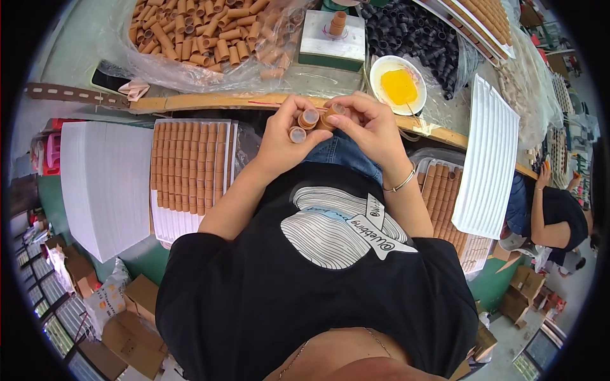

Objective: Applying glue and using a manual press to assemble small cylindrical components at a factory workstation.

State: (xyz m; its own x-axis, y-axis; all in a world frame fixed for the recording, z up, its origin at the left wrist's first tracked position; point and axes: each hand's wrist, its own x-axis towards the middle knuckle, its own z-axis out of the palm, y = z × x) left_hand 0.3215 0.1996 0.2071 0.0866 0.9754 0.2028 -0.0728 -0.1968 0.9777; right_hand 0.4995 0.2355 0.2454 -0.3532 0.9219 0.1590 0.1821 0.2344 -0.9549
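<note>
My left hand [281, 138] grips a few short brown tubes [306, 119] with pale, capped ends facing me. My right hand [367, 124] meets it and pinches one more brown tube [332, 114] at the top of the bundle. Both hands are held over my lap, just in front of the wooden table edge [210, 101]. A thin bracelet sits on my right wrist.
A clear bag of loose brown tubes [203, 32] and a heap of black tubes [413, 32] lie on the table. Between them stand a green-and-white block with one tube on it [333, 39] and a white dish of yellow paste [398, 86]. White ribbed trays of tubes [190, 166] flank my lap. Another person sits at the right [556, 213].
</note>
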